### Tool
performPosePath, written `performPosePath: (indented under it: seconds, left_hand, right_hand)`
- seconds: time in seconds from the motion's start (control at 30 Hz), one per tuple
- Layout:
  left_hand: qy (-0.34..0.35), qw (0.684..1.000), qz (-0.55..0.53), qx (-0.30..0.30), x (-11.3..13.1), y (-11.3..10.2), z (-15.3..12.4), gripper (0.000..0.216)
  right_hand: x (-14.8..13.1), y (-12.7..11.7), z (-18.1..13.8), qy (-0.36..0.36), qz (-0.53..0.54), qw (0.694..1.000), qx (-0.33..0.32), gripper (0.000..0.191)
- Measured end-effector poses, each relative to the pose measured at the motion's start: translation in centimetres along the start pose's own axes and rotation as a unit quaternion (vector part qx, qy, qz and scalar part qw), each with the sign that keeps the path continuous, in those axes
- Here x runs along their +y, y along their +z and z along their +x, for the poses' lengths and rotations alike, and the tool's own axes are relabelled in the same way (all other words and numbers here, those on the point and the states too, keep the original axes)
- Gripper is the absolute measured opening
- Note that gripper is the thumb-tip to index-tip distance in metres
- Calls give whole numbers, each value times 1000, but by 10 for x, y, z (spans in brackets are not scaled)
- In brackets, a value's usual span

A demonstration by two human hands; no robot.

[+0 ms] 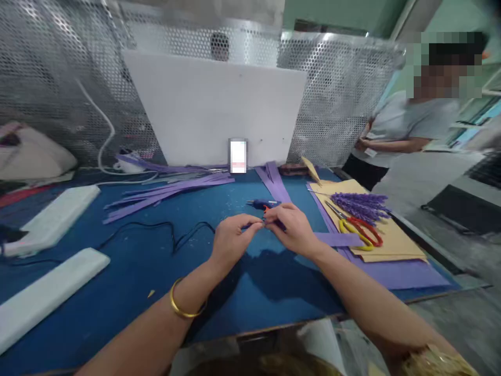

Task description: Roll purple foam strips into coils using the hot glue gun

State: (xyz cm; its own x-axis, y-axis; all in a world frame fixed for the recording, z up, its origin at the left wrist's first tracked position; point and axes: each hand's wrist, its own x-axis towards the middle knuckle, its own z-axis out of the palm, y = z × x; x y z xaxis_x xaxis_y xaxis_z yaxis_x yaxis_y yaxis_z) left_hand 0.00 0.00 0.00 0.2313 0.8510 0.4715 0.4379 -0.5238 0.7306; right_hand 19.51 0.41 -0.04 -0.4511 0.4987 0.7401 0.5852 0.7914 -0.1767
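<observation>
The glue gun point(262, 203) lies on the blue table point(156, 284), its nozzle pointing left, its rear end partly behind the right hand point(291, 225). The left hand point(235, 237) is just in front of the gun, and its thumb and forefinger meet those of the right at one spot. Both hands are pinched at the tips; whether anything sits between them is too small to tell. A gold bangle point(183, 302) circles the left wrist.

Behind the gun, a wide purple strip point(276, 185) runs back toward the upright board point(219, 109), where a lit phone point(238, 155) stands. Left of the gun lie a bundle of narrow purple strips point(168, 194), a black cord point(156, 224) and, farther off, two white bars point(50, 222).

Right of the gun, a short purple strip point(338, 239) reaches from behind the right wrist to the scissors point(358, 231). These lie on tan sheets point(391, 248), beside purple flowers point(360, 205), with a purple sheet point(410, 274) underneath. Well beyond, to the gun's right, a person point(410, 122) stands.
</observation>
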Motion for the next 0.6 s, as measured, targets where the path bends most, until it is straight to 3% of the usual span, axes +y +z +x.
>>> performPosePath:
  seconds: [0.13, 0.37, 0.47, 0.6]
  left_hand:
    - [-3, 1000, 17, 4, -1, -1, 3, 16]
    - [-109, 992, -26, 65, 1, -5, 7, 13]
    - [-158, 982, -48, 96, 1, -6, 7, 21]
    - [-166, 976, -102, 101, -2, -5, 9, 26]
  right_hand:
    - [3, -2, 2, 18, -6, 1000, -3, 11]
    - [5, -6, 3, 59, -23, 998, 20, 11]
    - [3, -6, 4, 60, -18, 998, 25, 10]
    - [3, -6, 4, 67, -12, 997, 26, 11]
